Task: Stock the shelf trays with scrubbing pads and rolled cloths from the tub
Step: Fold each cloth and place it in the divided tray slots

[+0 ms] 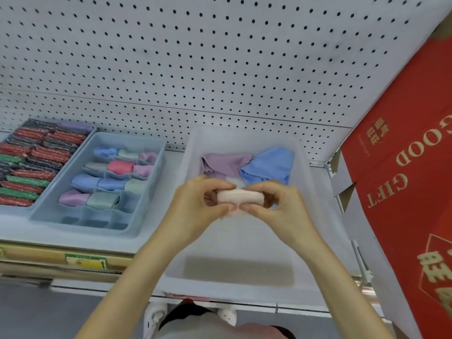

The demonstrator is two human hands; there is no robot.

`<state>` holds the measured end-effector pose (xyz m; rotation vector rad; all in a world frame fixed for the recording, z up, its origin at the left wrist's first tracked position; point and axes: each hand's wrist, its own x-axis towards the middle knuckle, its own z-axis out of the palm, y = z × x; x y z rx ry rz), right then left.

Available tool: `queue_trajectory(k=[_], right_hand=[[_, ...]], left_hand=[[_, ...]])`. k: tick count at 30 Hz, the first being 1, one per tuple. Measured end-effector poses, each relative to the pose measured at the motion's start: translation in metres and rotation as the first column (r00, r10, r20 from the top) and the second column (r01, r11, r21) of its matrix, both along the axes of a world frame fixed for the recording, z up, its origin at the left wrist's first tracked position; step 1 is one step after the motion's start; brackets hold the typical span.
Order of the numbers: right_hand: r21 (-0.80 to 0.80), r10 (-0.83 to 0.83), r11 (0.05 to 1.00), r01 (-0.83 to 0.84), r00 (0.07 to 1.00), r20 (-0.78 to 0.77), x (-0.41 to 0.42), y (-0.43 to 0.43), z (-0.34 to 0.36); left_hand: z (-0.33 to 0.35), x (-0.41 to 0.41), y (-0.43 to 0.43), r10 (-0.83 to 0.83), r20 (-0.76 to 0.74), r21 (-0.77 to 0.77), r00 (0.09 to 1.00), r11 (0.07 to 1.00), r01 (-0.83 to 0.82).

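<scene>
Over the translucent white tub [315, 241], my left hand [195, 206] and my right hand [278, 206] together hold a pale pink rolled cloth [241, 196], fingers and thumbs curled round its two ends. Unrolled in the tub's far end lie a purple cloth [223, 163] and a blue cloth [269, 165]. Left of the tub stands a blue-grey divided tray [151, 192] with rolled cloths in most compartments; its front row holds none. At the far left, a tray of red, green and dark scrubbing pads [31, 165] is packed in rows.
A white pegboard wall [220, 69] backs the shelf. A red gift carton [403, 192] leans at the right, close to the tub. The shelf's front edge carries a yellow price label [85, 261]. My shoes show on the floor below.
</scene>
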<state>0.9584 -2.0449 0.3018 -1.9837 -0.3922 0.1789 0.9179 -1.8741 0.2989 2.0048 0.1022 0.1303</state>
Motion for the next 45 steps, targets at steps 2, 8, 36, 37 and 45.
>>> queue_trajectory(k=[2,8,36,37,45], right_hand=[[-0.043,0.030,0.999,-0.030,1.000,0.002,0.002,0.007,0.003],[0.212,0.130,0.974,-0.076,0.958,-0.255,0.001,0.056,0.014],[0.176,0.175,0.975,-0.135,0.957,-0.232,-0.032,0.272,-0.011],[0.127,0.146,0.985,-0.120,0.963,-0.227,-0.030,0.279,-0.016],[0.146,0.194,0.979,-0.144,0.879,-0.435,-0.023,0.304,-0.028]], left_hand=[[0.004,0.001,0.015,-0.070,-0.019,0.125,0.997,0.990,0.072],[0.020,-0.007,0.053,-0.228,-0.231,-0.388,0.946,0.913,0.126],[-0.012,-0.032,0.288,-0.142,-0.409,-0.542,0.901,0.832,-0.115],[-0.015,-0.033,0.292,-0.119,-0.405,-0.502,0.907,0.858,-0.111],[-0.033,-0.034,0.314,-0.167,-0.426,-0.585,0.889,0.801,-0.129]])
